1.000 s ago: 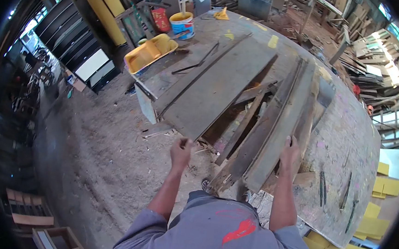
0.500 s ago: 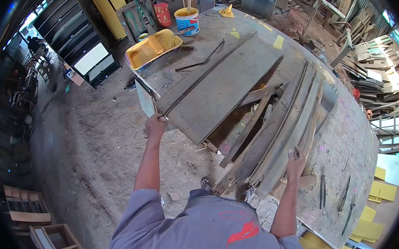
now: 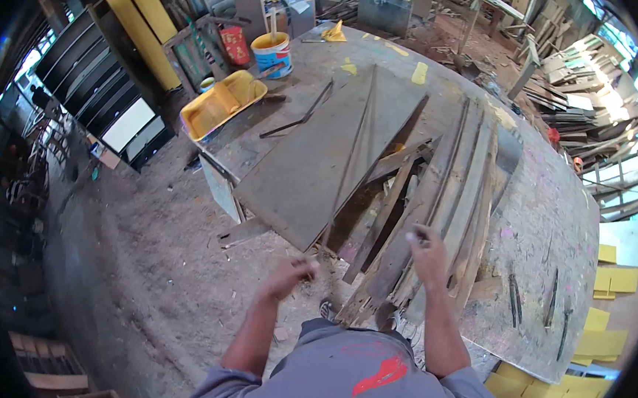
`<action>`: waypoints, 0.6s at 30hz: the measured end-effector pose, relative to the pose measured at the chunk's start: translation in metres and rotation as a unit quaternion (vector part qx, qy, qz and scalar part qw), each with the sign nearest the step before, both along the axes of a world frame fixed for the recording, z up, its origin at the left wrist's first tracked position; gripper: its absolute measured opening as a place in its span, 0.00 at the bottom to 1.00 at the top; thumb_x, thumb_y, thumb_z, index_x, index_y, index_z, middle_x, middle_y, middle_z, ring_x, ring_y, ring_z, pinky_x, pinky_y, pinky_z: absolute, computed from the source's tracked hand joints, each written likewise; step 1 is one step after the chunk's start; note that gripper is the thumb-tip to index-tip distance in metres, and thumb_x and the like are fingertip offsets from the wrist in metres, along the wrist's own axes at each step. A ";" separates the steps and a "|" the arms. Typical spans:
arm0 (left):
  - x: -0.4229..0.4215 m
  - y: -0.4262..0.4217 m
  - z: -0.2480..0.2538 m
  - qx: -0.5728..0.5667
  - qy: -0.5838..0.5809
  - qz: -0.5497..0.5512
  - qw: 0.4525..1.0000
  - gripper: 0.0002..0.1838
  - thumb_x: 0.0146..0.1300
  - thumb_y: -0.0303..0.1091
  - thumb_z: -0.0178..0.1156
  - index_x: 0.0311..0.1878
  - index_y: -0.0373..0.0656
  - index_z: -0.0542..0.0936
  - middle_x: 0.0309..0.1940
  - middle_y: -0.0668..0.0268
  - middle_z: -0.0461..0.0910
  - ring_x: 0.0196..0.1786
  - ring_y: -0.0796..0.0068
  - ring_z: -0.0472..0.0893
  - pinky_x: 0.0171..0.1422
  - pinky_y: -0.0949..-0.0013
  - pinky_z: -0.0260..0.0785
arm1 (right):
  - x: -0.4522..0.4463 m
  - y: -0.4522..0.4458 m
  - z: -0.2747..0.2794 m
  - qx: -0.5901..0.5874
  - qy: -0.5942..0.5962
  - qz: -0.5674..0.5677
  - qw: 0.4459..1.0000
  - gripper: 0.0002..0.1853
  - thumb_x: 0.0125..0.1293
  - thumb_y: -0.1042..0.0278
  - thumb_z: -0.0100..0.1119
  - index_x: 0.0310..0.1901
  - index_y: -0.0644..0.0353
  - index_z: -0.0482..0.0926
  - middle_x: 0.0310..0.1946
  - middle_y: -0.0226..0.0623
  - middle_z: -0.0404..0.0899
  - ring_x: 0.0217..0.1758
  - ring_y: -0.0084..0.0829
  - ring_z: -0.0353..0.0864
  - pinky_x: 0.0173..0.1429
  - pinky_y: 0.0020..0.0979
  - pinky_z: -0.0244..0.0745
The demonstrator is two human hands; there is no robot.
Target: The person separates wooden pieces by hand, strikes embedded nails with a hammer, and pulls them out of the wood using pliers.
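My left hand (image 3: 291, 277) is smeared by motion, fingers curled, just below the near end of a thin dark wooden strip (image 3: 353, 153). Whether it touches the strip is unclear. The strip slants across a wide grey-brown board (image 3: 299, 164) on the worktable. My right hand (image 3: 427, 257), slightly blurred, hovers over long weathered planks (image 3: 438, 185) with its fingers partly bent and apart, holding nothing that I can see. A narrow piece of wood (image 3: 243, 232) sticks out from under the board's near left corner.
The worktable (image 3: 538, 236) carries a yellow paint tray (image 3: 226, 104), a paint bucket (image 3: 271, 54), a yellow cloth (image 3: 335, 31) and several dark strips (image 3: 514, 300) at the right. Scrap wood (image 3: 585, 99) is heaped beyond. Yellow panels (image 3: 605, 345) lie at the lower right.
The thin strip's near end has swung right across the board, away from its left side. My left hand has moved right and down; my right hand has shifted left over the planks.
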State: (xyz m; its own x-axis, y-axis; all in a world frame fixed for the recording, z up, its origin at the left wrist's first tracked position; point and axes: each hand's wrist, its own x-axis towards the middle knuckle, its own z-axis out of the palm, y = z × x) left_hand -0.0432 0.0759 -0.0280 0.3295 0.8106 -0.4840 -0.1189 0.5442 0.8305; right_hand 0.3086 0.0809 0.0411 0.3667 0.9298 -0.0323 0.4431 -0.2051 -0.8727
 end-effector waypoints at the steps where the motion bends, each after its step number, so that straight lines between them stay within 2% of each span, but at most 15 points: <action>1: 0.017 -0.014 0.000 -0.005 -0.039 -0.031 0.999 0.13 0.68 0.41 0.72 0.42 0.41 0.86 0.34 0.68 0.84 0.38 0.76 0.82 0.46 0.68 0.74 | -0.016 0.005 -0.001 -0.007 0.036 0.047 0.998 0.19 0.71 0.61 0.70 0.59 0.61 0.85 0.51 0.45 0.88 0.56 0.38 0.87 0.64 0.39 0.79; 4: 0.041 -0.038 -0.003 0.010 -0.078 -0.103 0.992 0.12 0.68 0.40 0.71 0.43 0.41 0.86 0.37 0.68 0.84 0.40 0.76 0.82 0.49 0.69 0.74 | -0.055 0.017 -0.015 -0.080 0.078 0.184 0.977 0.28 0.73 0.57 0.69 0.68 0.63 0.78 0.52 0.47 0.88 0.56 0.38 0.87 0.64 0.38 0.80; 7: 0.017 -0.025 0.002 0.009 -0.053 0.025 0.998 0.12 0.70 0.42 0.69 0.42 0.42 0.86 0.37 0.69 0.83 0.40 0.77 0.81 0.50 0.70 0.73 | -0.079 0.017 -0.039 -0.128 0.155 0.235 0.951 0.32 0.74 0.56 0.68 0.72 0.64 0.73 0.54 0.48 0.87 0.56 0.37 0.87 0.65 0.38 0.80; 9: -0.029 0.015 0.004 0.091 -0.011 0.137 0.986 0.10 0.68 0.37 0.67 0.40 0.41 0.83 0.32 0.70 0.80 0.35 0.77 0.78 0.41 0.70 0.68 | -0.079 0.011 -0.035 -0.131 0.158 0.250 0.946 0.32 0.74 0.57 0.67 0.73 0.65 0.73 0.55 0.48 0.87 0.57 0.36 0.87 0.65 0.37 0.79; 10: -0.055 0.044 0.015 0.172 0.027 0.180 0.968 0.12 0.72 0.40 0.64 0.38 0.41 0.82 0.30 0.72 0.79 0.33 0.78 0.76 0.36 0.70 0.65 | -0.080 0.008 -0.032 -0.136 0.162 0.258 0.943 0.31 0.74 0.58 0.67 0.73 0.65 0.73 0.56 0.48 0.87 0.58 0.36 0.87 0.65 0.37 0.79; 11: -0.098 0.084 -0.026 0.136 0.074 0.236 0.959 0.16 0.78 0.44 0.58 0.43 0.40 0.84 0.31 0.73 0.78 0.34 0.79 0.77 0.40 0.71 0.69 | -0.079 0.006 -0.033 -0.136 0.168 0.263 0.940 0.30 0.75 0.58 0.67 0.72 0.65 0.74 0.56 0.48 0.87 0.57 0.36 0.87 0.65 0.37 0.79; 12: -0.111 0.106 0.004 0.127 -0.036 0.271 0.954 0.18 0.81 0.46 0.54 0.50 0.40 0.85 0.37 0.72 0.81 0.38 0.78 0.80 0.47 0.71 0.73 | -0.074 0.005 -0.033 -0.136 0.174 0.267 0.938 0.29 0.75 0.59 0.67 0.71 0.65 0.74 0.56 0.48 0.87 0.57 0.35 0.87 0.65 0.36 0.80; 13: -0.150 0.136 -0.011 0.163 0.082 0.245 0.952 0.21 0.79 0.49 0.59 0.57 0.39 0.84 0.42 0.68 0.84 0.42 0.74 0.83 0.51 0.67 0.76 | -0.070 0.003 -0.033 -0.138 0.178 0.270 0.936 0.28 0.75 0.60 0.67 0.70 0.66 0.75 0.56 0.47 0.87 0.57 0.35 0.87 0.64 0.36 0.80; 15: -0.154 0.153 0.018 0.130 0.226 0.329 0.908 0.33 0.69 0.63 0.65 0.52 0.36 0.84 0.47 0.57 0.86 0.53 0.60 0.84 0.58 0.59 0.75 | -0.066 -0.003 -0.022 -0.101 0.147 0.259 0.949 0.25 0.75 0.62 0.67 0.69 0.63 0.78 0.53 0.43 0.87 0.55 0.30 0.85 0.63 0.34 0.80; 17: -0.168 0.158 -0.040 0.223 0.419 0.222 0.852 0.38 0.62 0.60 0.72 0.62 0.35 0.80 0.56 0.49 0.83 0.63 0.52 0.81 0.68 0.53 0.71 | -0.065 -0.011 -0.012 -0.064 0.143 0.246 0.957 0.20 0.74 0.65 0.67 0.64 0.62 0.82 0.50 0.40 0.88 0.53 0.27 0.85 0.61 0.33 0.80; 18: -0.174 0.159 -0.059 0.267 0.507 0.161 0.803 0.43 0.58 0.59 0.76 0.66 0.35 0.78 0.61 0.46 0.82 0.68 0.48 0.79 0.73 0.50 0.70 | -0.064 -0.016 -0.010 -0.068 0.136 0.237 0.959 0.20 0.74 0.65 0.67 0.64 0.62 0.82 0.50 0.40 0.88 0.53 0.27 0.85 0.61 0.32 0.79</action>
State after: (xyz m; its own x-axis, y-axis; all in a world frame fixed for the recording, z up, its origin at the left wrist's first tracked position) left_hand -0.2175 0.2345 -0.0870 -0.2829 0.9562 0.0745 0.7033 0.1540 0.6941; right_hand 0.2448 0.0651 0.0309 -0.1365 0.9702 -0.2003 0.2743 -0.1573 -0.9487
